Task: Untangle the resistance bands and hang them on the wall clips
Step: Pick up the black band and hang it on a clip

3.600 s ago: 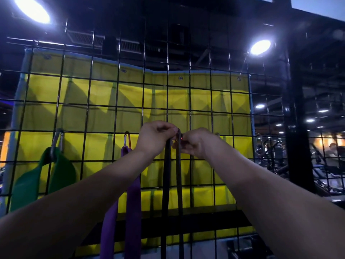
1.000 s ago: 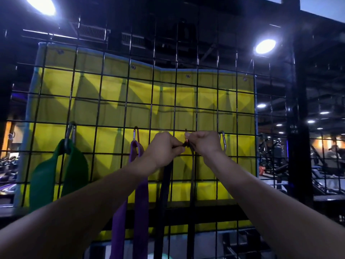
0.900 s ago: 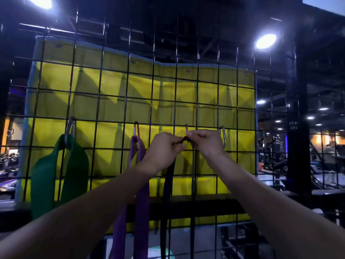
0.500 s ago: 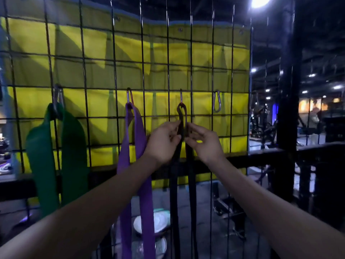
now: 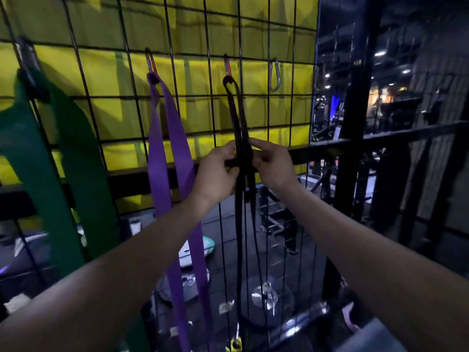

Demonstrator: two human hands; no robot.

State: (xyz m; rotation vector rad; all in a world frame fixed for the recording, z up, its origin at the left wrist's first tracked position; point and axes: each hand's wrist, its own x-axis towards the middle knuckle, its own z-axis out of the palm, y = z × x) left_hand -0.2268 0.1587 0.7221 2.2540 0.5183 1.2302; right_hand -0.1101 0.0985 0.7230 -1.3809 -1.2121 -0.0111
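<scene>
Your left hand (image 5: pixel 215 174) and right hand (image 5: pixel 272 165) meet on the black band (image 5: pixel 239 118) partway down its length, each grip pinched on a strand, probably so you can part the two sides and work out the twist where they cross just above your fingers. The band already hangs from its red clip (image 5: pixel 227 68) on the wire grid (image 5: pixel 210 29), so its weight is carried there and your hands only need to straighten it. To its left the purple band (image 5: pixel 162 153) hangs from its own clip, and further left the green band (image 5: pixel 30 138) from another, both falling flat and apart. One silver clip (image 5: pixel 275 74) to the right is empty, which suggests either a spare or a band not yet hung. The black loop's lower end drops toward the floor, blurred below.
</scene>
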